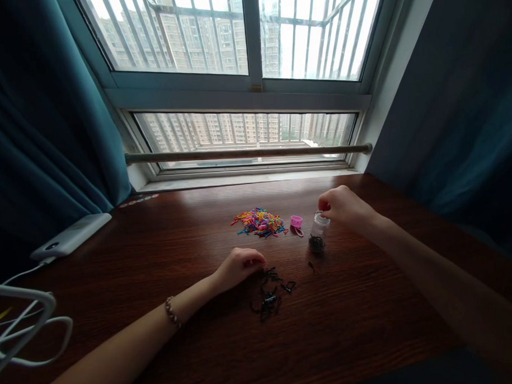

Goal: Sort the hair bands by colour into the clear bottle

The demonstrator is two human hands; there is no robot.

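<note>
My left hand (240, 266) rests low over the table, fingers curled together at the upper left edge of a loose pile of small black bands (269, 299). What its fingertips may pinch is hidden. At the mouth of a small clear glass jar (320, 228), my right hand (341, 204) has its fingers closed, touching or just above the rim; I cannot make out what is in them. Dark bands (316, 243) lie at the jar's bottom. One single black piece (311, 266) lies in front of the jar.
A heap of small multicoloured bands (261, 222) and a pink ring-shaped item (296, 222) lie left of the jar. A white power bank (73, 236) with a cable sits far left on the wooden table (194, 351). White tubing (29, 329) and a window with a rail (246, 154) border it.
</note>
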